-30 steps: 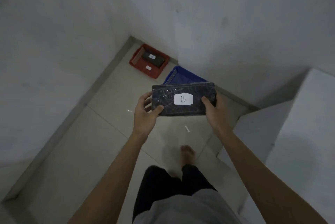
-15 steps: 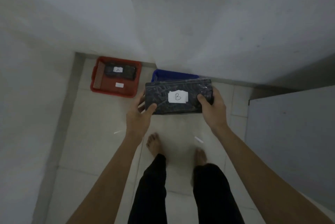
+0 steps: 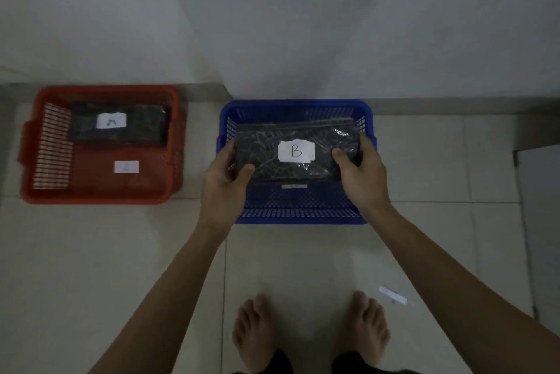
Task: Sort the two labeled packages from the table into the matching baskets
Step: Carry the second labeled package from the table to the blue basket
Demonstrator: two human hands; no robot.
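Note:
A dark plastic-wrapped package with a white "B" label point(image 3: 266, 143) is held over the blue basket point(image 3: 300, 207). My left hand point(image 3: 225, 181) grips its left end and my right hand point(image 3: 362, 175) grips its right end. A white tag lies on the blue basket's floor, partly hidden under the package. To the left stands the red basket point(image 3: 100, 192), with a second dark package bearing a white "A" label point(image 3: 142, 128) lying in its far half and a white tag on its floor.
Both baskets stand on pale floor tiles against a white wall point(image 3: 303, 25). My bare feet point(image 3: 254, 328) are just behind the blue basket. A small white paper scrap point(image 3: 392, 295) lies on the floor at the right. A grey panel edge point(image 3: 539, 222) rises at far right.
I have stepped up close to the baskets and my view has tilted down. The B package, still in both hands, has come lower, over the blue basket.

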